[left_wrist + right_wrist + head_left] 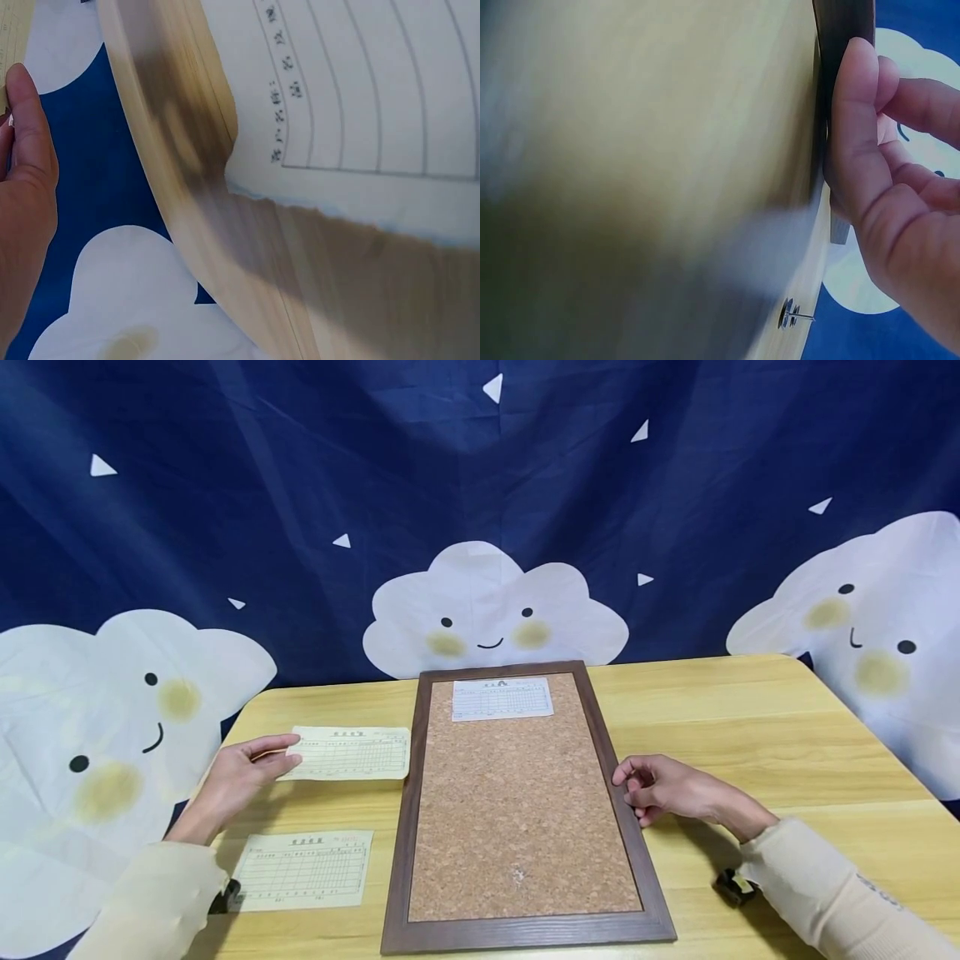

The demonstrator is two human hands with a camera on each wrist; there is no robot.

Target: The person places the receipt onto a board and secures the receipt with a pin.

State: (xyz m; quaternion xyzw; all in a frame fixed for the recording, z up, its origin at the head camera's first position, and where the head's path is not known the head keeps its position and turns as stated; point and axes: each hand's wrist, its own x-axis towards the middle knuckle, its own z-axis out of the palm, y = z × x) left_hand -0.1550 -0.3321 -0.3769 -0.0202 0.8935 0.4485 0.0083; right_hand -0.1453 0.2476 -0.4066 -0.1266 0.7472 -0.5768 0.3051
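Observation:
My left hand (243, 777) pinches the left end of a pale paper form (352, 753), printed with a table. The form's right end reaches the left edge of a cork board (517, 810) with a dark brown frame (403, 852). Another printed form (303, 870) lies on the table below. A whiter form (502, 700) is at the top of the cork. My right hand (663, 789) rests at the frame's right edge, fingers curled, thumb and index close together. Whether anything small is between them cannot be made out.
The wooden table (750, 735) has rounded corners. A metal pin (789, 313) stands on it in the right wrist view. Behind hangs a dark blue curtain (300, 460) with cloud faces. Small black devices (735, 887) sit at the wrists.

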